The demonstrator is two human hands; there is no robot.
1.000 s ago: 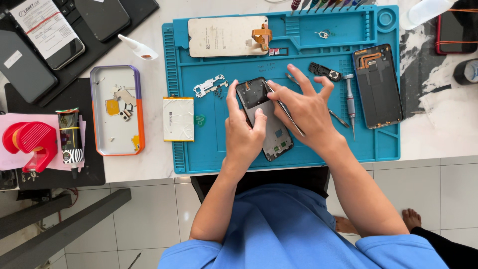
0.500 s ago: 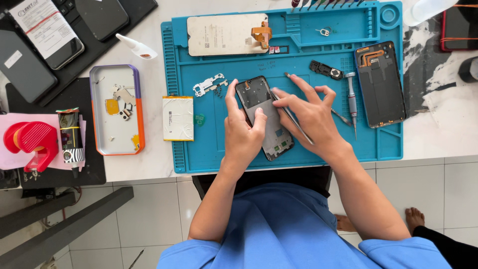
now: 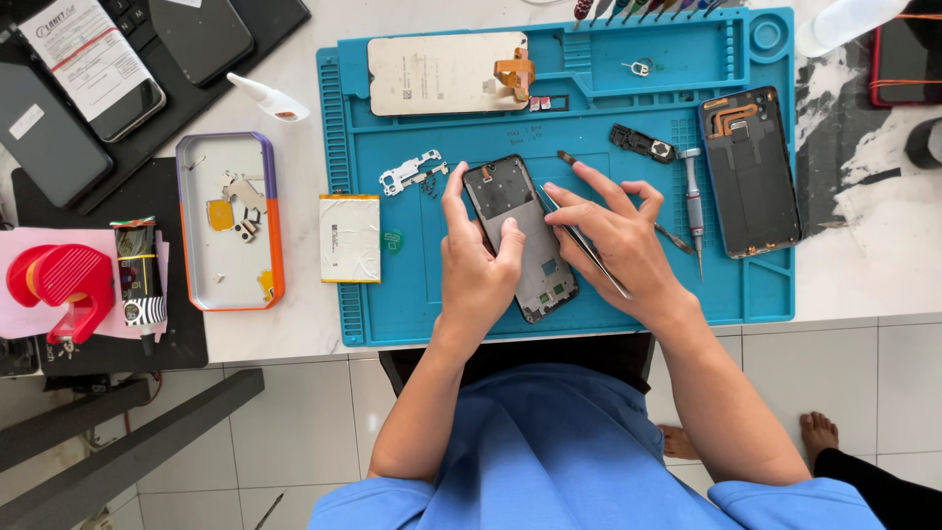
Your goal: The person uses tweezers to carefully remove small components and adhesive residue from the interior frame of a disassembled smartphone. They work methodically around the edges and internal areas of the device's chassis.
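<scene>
An opened dark phone frame (image 3: pixel 525 236) lies tilted on the blue work mat (image 3: pixel 589 88). My left hand (image 3: pixel 478 270) grips the frame's left edge, with the index finger pressed on its middle. Thin metal tweezers (image 3: pixel 589 250) sit in my right hand (image 3: pixel 613 245), whose fingers spread over the frame's right side and whose fingertips touch its upper right edge. A small silver bracket (image 3: pixel 412 173) lies just left of the frame's top.
On the mat lie a detached phone screen (image 3: pixel 446 71), a black back cover (image 3: pixel 750 169), a screwdriver (image 3: pixel 693 201), a small black part (image 3: pixel 643 143) and a white battery (image 3: pixel 350 238). To the left stand a parts tray (image 3: pixel 230 221), several phones and a red tape holder (image 3: pixel 59 285).
The phone frame has been set down flatter on the mat. My right hand has slid from over its top to its right side, tweezers still held.
</scene>
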